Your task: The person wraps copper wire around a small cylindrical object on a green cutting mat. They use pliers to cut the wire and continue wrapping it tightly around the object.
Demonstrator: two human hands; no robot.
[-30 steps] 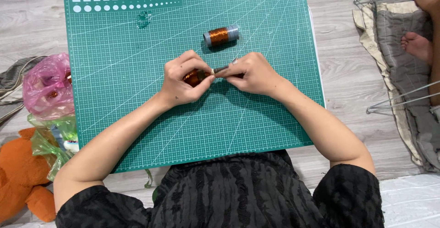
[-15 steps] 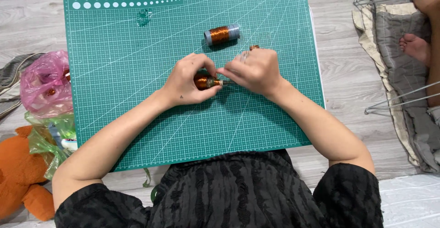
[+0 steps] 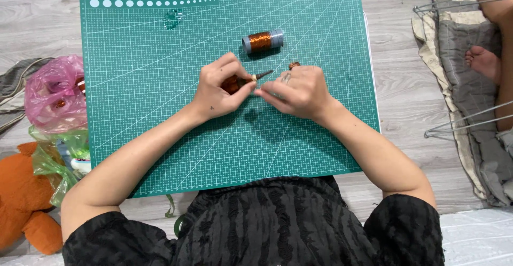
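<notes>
The left hand point(image 3: 219, 90) is closed around a small copper-coloured spool point(image 3: 232, 84), thumb and fingers clamped on it, with a dark pointed tip point(image 3: 263, 75) sticking out toward the right. The right hand point(image 3: 296, 90) sits just beside it, fingertips pinched together close to the left thumb; what they pinch is too fine to tell. Both hands hover over the middle of a green cutting mat point(image 3: 160, 57) lying on a pale wood floor point(image 3: 395, 47).

A second spool point(image 3: 262, 40) of copper wire lies on its side on the mat, just above the hands and apart from them. A small clear bit point(image 3: 172, 17) sits near the mat's top edge. Left of the mat lie a pink bag point(image 3: 51, 92), a green bag point(image 3: 51, 162) and an orange plush toy point(image 3: 24, 207). To the right, a grey cloth point(image 3: 470, 84), wire hangers point(image 3: 459, 124) and another person's bare foot point(image 3: 483, 60).
</notes>
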